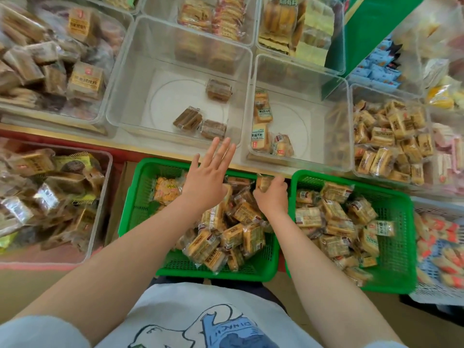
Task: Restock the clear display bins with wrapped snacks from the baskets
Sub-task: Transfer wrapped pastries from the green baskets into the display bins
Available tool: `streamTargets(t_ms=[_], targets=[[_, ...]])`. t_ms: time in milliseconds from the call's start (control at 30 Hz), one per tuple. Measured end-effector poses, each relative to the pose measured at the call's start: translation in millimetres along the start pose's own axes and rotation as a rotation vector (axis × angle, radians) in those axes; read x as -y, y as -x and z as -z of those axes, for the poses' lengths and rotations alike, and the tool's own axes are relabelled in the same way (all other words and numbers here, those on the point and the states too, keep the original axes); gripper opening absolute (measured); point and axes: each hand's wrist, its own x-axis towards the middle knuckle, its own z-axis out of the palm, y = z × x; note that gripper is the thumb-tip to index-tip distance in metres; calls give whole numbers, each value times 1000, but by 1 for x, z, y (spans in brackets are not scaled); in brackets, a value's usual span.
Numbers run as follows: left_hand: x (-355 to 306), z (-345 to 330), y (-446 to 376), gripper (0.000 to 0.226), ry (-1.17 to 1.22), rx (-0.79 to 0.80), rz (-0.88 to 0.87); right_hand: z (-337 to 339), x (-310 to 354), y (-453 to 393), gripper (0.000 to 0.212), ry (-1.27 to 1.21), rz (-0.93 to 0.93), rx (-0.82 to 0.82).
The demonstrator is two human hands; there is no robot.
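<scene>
Two green baskets sit in front of me: the left basket and the right basket, both heaped with wrapped snacks. My left hand hovers flat, fingers straight, above the left basket near the front wall of a nearly bare clear bin that holds three brown snack packs. My right hand grips a wrapped snack over the gap between the baskets. Beyond it stands a second clear bin with a few yellow packs along its left side.
Full clear bins surround the two: brown packs at the left, yellow packs at the right, more at the back. A lower clear bin stands at the left and a white basket at the right.
</scene>
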Motion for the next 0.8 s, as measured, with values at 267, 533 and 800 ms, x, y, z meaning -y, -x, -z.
streamTargets(t_ms=[267, 533, 800], targets=[[-3, 0, 0, 98, -35, 12, 6, 58, 6, 67, 40, -1625, -400, 556], [-8, 1, 0, 99, -14, 24, 42, 118, 23, 41, 25, -1405, -126, 474], [-13, 2, 0, 97, 20, 45, 73, 120, 92, -59, 34, -756, -64, 207]])
